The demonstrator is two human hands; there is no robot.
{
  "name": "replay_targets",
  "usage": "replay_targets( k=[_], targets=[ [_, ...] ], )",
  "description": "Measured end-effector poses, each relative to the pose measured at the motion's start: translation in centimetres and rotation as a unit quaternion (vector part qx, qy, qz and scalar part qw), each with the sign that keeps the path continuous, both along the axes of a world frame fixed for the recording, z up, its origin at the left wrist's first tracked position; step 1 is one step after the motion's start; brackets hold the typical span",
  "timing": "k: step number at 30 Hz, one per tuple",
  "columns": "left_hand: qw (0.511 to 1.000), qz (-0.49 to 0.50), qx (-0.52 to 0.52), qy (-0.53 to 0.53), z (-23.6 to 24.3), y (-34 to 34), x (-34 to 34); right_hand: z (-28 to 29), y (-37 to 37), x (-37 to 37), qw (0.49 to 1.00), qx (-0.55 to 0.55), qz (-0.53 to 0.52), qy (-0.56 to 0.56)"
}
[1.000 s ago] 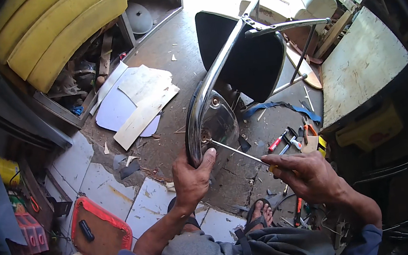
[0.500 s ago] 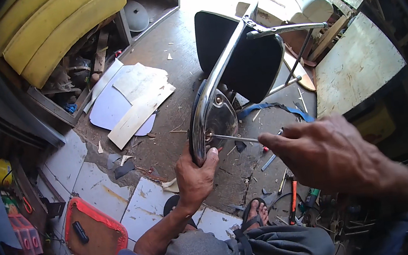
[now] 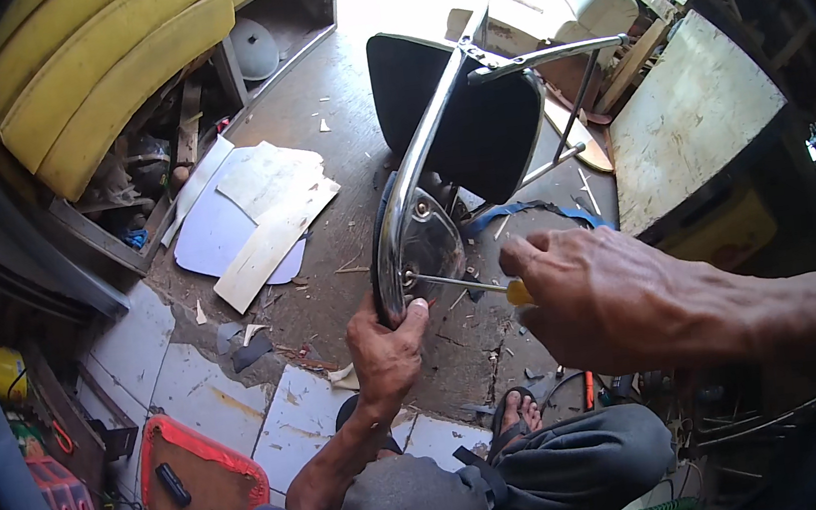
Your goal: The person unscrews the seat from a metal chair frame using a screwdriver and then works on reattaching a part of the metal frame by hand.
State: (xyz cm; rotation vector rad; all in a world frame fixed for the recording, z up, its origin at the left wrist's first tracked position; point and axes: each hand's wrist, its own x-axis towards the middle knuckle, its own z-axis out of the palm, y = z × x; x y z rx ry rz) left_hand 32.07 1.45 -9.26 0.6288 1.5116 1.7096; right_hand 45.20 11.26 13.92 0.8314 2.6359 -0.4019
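Observation:
A chair with a chromed tube frame [image 3: 427,137] and a black seat panel [image 3: 457,113] lies tipped over in front of me. My left hand [image 3: 387,353] is closed around the end of its backrest, thumb on the near edge. In my right hand [image 3: 573,292] is a screwdriver [image 3: 461,282] with a yellow handle, mostly hidden by my fingers. Its shaft points left, and the tip meets a screw hole at the lower part of the backrest's shiny dark panel [image 3: 432,242]. Another round fitting shows higher on that panel.
Thin board offcuts [image 3: 268,221] lie on the floor to the left, below stacked yellow cushions [image 3: 117,87]. A red-edged panel [image 3: 197,480] with a black object rests near left. At right leans a pale board [image 3: 695,121]. A blue strap [image 3: 534,208] lies behind my right hand.
My right hand has turned about the screwdriver, and its yellow handle now shows. The chair sits slightly further left in view; my left hand keeps its hold.

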Motion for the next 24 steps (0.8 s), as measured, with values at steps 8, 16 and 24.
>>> replay_targets(
  k=[8,16,24],
  targets=[
    [0.999,-0.001,-0.016,0.051,-0.4,-0.3,-0.5,0.0,-1.5,2.1,0.904,0.293,0.307,0.049],
    [0.998,0.045,0.034,0.039,-0.8,0.6,-0.4,0.3,-1.1,0.6,0.994,0.066,0.071,0.046],
    [0.997,0.019,-0.015,0.073,-0.1,0.6,-0.1,1.7,-1.4,0.4,0.994,-0.036,-0.101,0.004]
  ],
)
